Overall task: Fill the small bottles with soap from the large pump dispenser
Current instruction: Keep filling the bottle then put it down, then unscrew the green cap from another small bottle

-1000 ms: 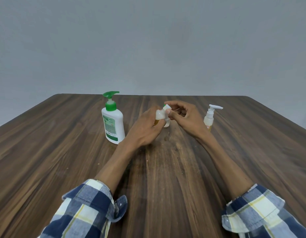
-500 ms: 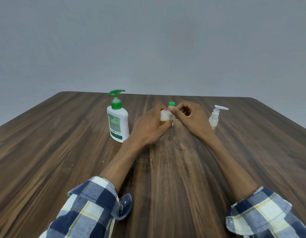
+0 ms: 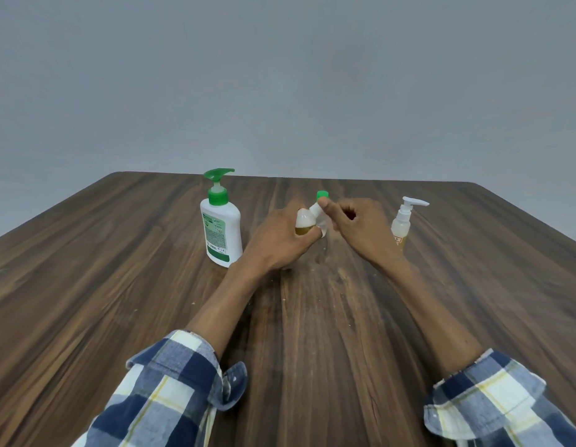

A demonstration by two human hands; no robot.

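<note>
A large white pump dispenser (image 3: 221,228) with a green pump head stands on the wooden table (image 3: 119,285), left of my hands. My left hand (image 3: 277,241) grips a small translucent bottle (image 3: 304,222) holding amber liquid, tilted to the right. My right hand (image 3: 357,230) pinches the white cap (image 3: 320,217) at the bottle's neck with thumb and fingers. A small green cap (image 3: 322,194) shows just behind my fingertips; what it sits on is hidden. A second small bottle (image 3: 402,222) with a white pump top stands to the right of my right hand.
Small crumbs or specks lie scattered on the table in front of my hands. A plain grey wall rises behind the table's far edge. My plaid sleeves fill the bottom corners.
The camera view has shifted slightly. My hands have stayed together at the small bottle, which has tipped more to the right while my right fingers work at its cap.
</note>
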